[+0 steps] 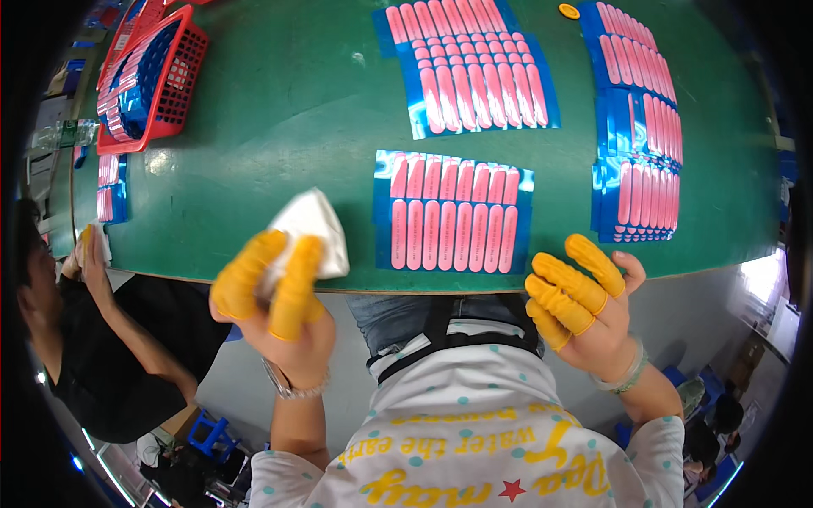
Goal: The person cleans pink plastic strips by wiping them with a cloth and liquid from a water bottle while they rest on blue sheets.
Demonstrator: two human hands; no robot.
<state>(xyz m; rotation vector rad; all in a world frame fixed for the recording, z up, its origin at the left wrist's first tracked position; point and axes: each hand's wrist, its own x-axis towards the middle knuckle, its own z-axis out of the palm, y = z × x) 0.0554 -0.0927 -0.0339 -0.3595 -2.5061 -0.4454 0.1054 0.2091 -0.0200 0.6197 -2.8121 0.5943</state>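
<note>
Yellow finger covers are on several fingers of both my hands. At the table's near edge, left of centre, my left hand is closed on a folded white cloth, which sticks up past the fingertips. My right hand is at the near edge on the right, fingers stretched and slightly spread, holding nothing. Between the hands lies a blue sheet with rows of pink rounded strips. The sheet lies flat, apart from both hands; its lower row of strips carries small dark print.
Farther back lie overlapping blue-and-pink sheets, with another column of sheets at the right. A red basket of sheets stands far left, near a small sheet. A yellow ring lies at the back. A co-worker sits at left.
</note>
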